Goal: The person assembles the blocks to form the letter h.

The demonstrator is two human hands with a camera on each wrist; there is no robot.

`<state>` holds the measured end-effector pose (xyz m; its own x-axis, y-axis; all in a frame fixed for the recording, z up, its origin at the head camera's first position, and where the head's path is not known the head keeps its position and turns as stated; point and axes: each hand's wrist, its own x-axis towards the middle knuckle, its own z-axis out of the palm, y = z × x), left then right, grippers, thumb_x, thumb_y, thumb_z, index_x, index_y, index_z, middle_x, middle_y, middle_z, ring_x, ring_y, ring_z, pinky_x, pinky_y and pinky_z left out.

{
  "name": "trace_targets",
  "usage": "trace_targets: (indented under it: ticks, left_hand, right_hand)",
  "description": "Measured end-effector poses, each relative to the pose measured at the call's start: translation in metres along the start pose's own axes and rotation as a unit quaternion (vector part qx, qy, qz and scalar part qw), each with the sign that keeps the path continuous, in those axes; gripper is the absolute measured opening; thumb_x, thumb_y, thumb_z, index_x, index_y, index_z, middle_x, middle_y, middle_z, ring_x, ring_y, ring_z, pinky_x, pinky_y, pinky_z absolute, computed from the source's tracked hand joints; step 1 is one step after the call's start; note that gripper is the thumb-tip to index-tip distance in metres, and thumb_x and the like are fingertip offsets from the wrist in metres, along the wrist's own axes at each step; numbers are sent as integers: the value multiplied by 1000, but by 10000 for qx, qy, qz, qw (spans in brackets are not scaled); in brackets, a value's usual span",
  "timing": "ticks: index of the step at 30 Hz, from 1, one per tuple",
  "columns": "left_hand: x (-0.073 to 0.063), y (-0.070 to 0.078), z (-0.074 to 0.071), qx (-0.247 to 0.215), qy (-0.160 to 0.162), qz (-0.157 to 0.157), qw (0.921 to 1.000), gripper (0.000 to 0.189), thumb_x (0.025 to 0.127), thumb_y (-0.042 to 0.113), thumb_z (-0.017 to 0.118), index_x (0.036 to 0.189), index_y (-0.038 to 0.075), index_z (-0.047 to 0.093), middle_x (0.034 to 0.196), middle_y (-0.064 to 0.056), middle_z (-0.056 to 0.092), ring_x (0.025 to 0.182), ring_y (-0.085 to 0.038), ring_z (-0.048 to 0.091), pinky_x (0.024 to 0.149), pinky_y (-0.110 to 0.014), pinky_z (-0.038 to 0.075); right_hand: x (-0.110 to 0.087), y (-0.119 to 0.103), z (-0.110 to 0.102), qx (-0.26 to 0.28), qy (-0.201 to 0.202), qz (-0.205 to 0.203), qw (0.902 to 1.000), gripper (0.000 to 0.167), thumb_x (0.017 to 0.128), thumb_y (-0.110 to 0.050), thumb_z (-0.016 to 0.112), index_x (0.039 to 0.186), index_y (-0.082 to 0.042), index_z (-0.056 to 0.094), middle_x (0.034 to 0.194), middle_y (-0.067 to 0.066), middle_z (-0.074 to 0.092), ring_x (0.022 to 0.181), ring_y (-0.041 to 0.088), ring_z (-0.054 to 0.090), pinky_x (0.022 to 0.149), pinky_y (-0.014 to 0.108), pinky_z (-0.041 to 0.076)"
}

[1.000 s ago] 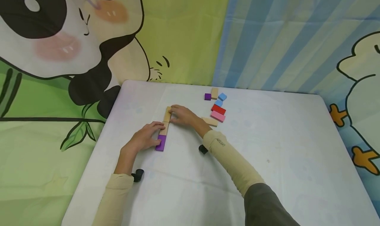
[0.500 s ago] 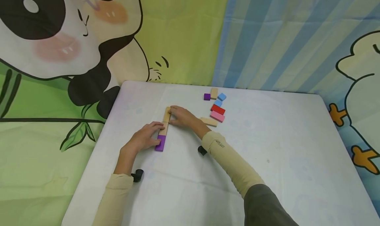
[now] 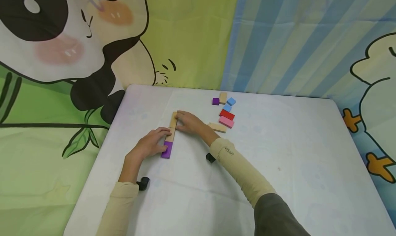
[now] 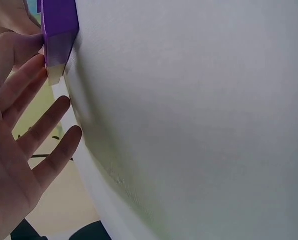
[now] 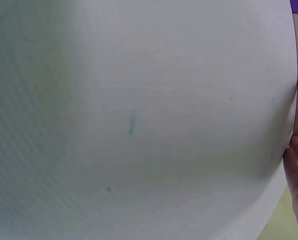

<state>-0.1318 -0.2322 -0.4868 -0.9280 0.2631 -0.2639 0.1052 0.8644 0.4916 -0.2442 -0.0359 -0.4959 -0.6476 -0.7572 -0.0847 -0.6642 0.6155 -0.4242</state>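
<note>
Three flat blocks lie end to end in a row on the white table: a purple block (image 3: 166, 150) nearest, a plain wooden block (image 3: 170, 135) in the middle and another wooden block (image 3: 174, 119) farthest away. My left hand (image 3: 150, 142) lies along the left side of the row, thumb at the purple block and fingertips at the middle block. The left wrist view shows that hand's outer fingers spread, straight and apart from the row. From the right, my right hand (image 3: 191, 121) holds the farthest wooden block between thumb and fingers; its fingertips (image 5: 294, 142) are at the block's far end.
Toward the back right lie a small purple cube (image 3: 215, 101), a wooden block (image 3: 223, 98), two blue pieces (image 3: 231, 101), a red block (image 3: 227, 114) and a pink block (image 3: 226, 121). Another wooden block (image 3: 218, 127) lies by my right forearm. Patterned cloth (image 3: 191, 36) hangs behind the table.
Both hands stay nearly still at the row of blocks. The whole head view shifts very slightly; the blocks keep their places.
</note>
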Motion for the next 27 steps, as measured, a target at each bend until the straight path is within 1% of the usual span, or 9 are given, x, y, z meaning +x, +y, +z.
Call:
trace_targets:
  ticks: [5, 8, 11, 15, 17, 22, 24, 27]
  left_hand:
    - [2, -2, 1, 95, 278, 323, 9990, 48, 88, 30, 72, 132, 17, 57, 145, 0, 47, 129, -30, 47, 98, -55, 45]
    - [4, -2, 2, 148, 488, 486, 9975, 45, 87, 33, 72, 126, 16, 60, 140, 0, 50, 124, -29, 50, 96, -53, 47]
    - [6, -2, 2, 194, 544, 598, 9965, 46, 86, 34, 72, 127, 16, 59, 140, -1, 50, 124, -28, 49, 96, -52, 47]
    - [10, -3, -2, 272, 317, 680, 9968, 57, 86, 33, 72, 136, 14, 51, 150, -4, 42, 134, -31, 42, 101, -55, 44]
    - [13, -2, -5, 308, 163, 652, 9973, 66, 86, 34, 72, 142, 14, 45, 154, -4, 38, 137, -31, 39, 104, -56, 42]
    - [22, -1, -12, 402, -154, 506, 9978, 82, 83, 38, 75, 151, 16, 35, 155, -5, 35, 137, -31, 38, 104, -56, 42]
    - [25, 1, -15, 471, -265, 469, 9974, 84, 82, 39, 76, 151, 16, 35, 154, -4, 35, 135, -31, 38, 103, -57, 42]
    - [28, 2, -18, 550, -384, 380, 9970, 85, 79, 41, 78, 150, 18, 38, 151, -3, 37, 134, -29, 38, 104, -56, 41]
  right_hand:
    - [-2, 0, 0, 35, 44, -7, 10000, 50, 93, -29, 65, 134, -2, 52, 151, 19, 41, 141, 31, 39, 119, 37, 29]
    - [-3, 0, 2, 87, 78, 10, 9999, 51, 93, -29, 65, 134, -2, 52, 152, 20, 40, 142, 31, 38, 120, 37, 29]
    - [-3, 0, 4, 121, 91, 60, 9999, 52, 93, -30, 65, 135, -2, 51, 153, 18, 38, 143, 30, 37, 120, 37, 28]
    - [-3, 0, 5, 195, 77, 152, 9997, 52, 93, -30, 65, 135, -3, 51, 154, 18, 37, 143, 30, 36, 120, 37, 27]
    - [-3, 0, 5, 230, 68, 175, 9996, 52, 93, -30, 65, 135, -3, 51, 154, 18, 37, 144, 30, 36, 120, 37, 27]
    - [-6, 5, 2, 503, 83, 225, 9984, 56, 94, -27, 64, 142, -5, 46, 156, 16, 33, 146, 30, 31, 121, 39, 25]
    - [-12, 10, -2, 650, 127, 314, 9973, 58, 94, -26, 63, 145, -7, 42, 157, 14, 33, 146, 30, 30, 121, 41, 25]
    - [-28, 22, -11, 802, 242, 460, 9954, 60, 95, -28, 63, 147, -11, 40, 156, 12, 35, 145, 29, 32, 120, 43, 27]
